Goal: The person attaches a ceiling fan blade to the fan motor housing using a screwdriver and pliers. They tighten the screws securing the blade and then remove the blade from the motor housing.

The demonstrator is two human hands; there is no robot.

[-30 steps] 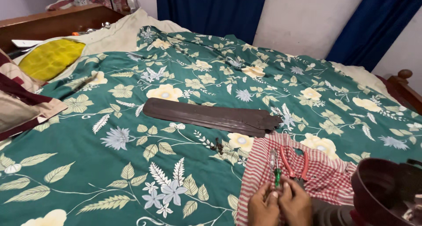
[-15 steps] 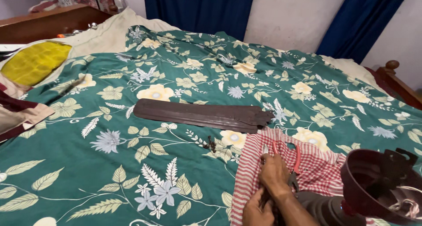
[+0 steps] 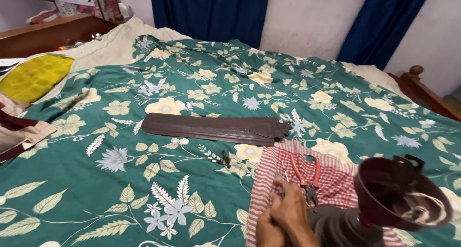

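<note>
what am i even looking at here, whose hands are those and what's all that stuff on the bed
This is one picture from a camera worn on a person's head, looking down at their own two bare hands; no machine is involved. The right hand and left hand meet at the bottom edge, over a red-and-white checked cloth. They seem to pinch something small, too hidden to name. On the cloth lie red-handled pliers and a thin screwdriver-like tool. Beside the hands stands a dark ceiling fan body with a cup-shaped cover. Further up the green floral bedsheet lies a long brown fan blade, with a small dark metal piece below it. A yellow pillow sits at far left.
</note>
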